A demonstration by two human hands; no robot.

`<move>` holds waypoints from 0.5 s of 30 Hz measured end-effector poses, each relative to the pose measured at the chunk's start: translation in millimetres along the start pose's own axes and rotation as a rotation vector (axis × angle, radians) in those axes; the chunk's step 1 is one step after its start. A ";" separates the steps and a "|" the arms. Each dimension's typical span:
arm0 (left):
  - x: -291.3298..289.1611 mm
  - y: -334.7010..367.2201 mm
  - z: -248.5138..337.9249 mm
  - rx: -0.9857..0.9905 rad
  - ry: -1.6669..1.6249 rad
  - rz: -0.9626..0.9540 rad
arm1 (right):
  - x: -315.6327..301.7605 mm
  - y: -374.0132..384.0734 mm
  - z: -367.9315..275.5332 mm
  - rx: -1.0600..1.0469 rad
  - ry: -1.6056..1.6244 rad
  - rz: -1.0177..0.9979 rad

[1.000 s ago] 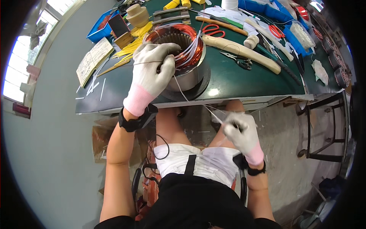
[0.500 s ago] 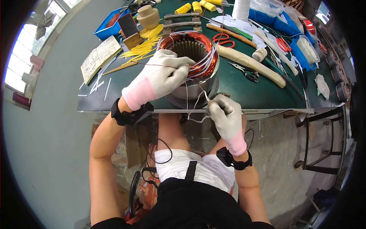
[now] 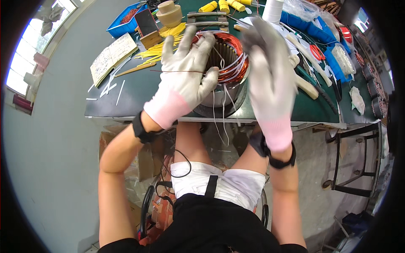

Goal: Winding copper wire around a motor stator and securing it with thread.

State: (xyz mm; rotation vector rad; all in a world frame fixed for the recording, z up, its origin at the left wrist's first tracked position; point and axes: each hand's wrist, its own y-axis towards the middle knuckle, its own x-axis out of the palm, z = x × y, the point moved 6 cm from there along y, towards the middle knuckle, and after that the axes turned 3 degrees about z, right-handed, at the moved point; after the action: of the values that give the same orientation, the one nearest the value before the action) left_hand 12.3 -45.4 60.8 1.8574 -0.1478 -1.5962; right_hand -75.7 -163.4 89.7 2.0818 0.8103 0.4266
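Observation:
A motor stator (image 3: 203, 100) stands at the near edge of the green table, with copper wire coils (image 3: 241, 64) around its toothed bore. White cord (image 3: 214, 111) hangs in loose ends down its front. My left hand (image 3: 183, 69), in a white glove with pink cuff, lies over the stator's left side, fingers spread. A thin brown wire (image 3: 168, 71) crosses it; no grip on the wire shows. To the right of the coils, my right hand (image 3: 272, 80), gloved alike, reaches upward. Its fingers look stretched out, though smeared by motion, and nothing shows in them.
Behind the stator are a metal bracket (image 3: 206, 15) and yellow strips (image 3: 173, 31). An open notebook (image 3: 112, 59) lies left, beside a phone (image 3: 146, 21) on a wooden stand. Rightward lie a wooden mallet (image 3: 307, 87), red-handled scissors (image 3: 316, 53) and blue bins (image 3: 334, 63).
My right hand has let go of the white cord and moved up beside the stator. My left hand has opened, fingers spreading over the coils. The cord ends now hang free.

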 end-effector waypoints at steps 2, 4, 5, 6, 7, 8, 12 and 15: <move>-6.9 -2.5 7.4 -0.057 0.007 0.299 | 27.5 17.8 18.9 -0.070 -0.075 -0.116; 2.1 -12.4 1.6 -0.018 -0.047 0.391 | 42.4 11.0 36.5 0.295 0.138 -0.252; 3.5 -18.2 -3.1 -0.021 -0.160 0.478 | 38.5 3.7 26.9 0.226 0.069 -0.275; 4.8 -21.8 -5.6 -0.024 -0.277 0.564 | 29.3 -5.0 17.5 0.158 -0.003 -0.295; 7.3 -21.9 -3.6 0.028 -0.354 0.622 | 8.6 -18.6 17.9 0.201 -0.069 -0.228; 3.5 -24.1 -3.9 0.000 -0.413 0.563 | -8.0 -33.1 12.7 0.129 -0.173 -0.150; 0.1 -14.8 4.1 0.021 -0.384 0.349 | -38.5 -103.0 46.7 0.189 -0.517 -0.178; 8.5 -7.7 3.0 -0.001 -0.445 0.267 | -9.7 -123.5 55.6 0.264 -0.214 -0.165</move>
State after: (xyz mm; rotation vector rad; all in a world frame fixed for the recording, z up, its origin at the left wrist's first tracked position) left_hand 9.1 -45.0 49.4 1.3854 -0.5651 -1.7855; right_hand -100.6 -148.6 -43.0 2.2325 0.9400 0.0046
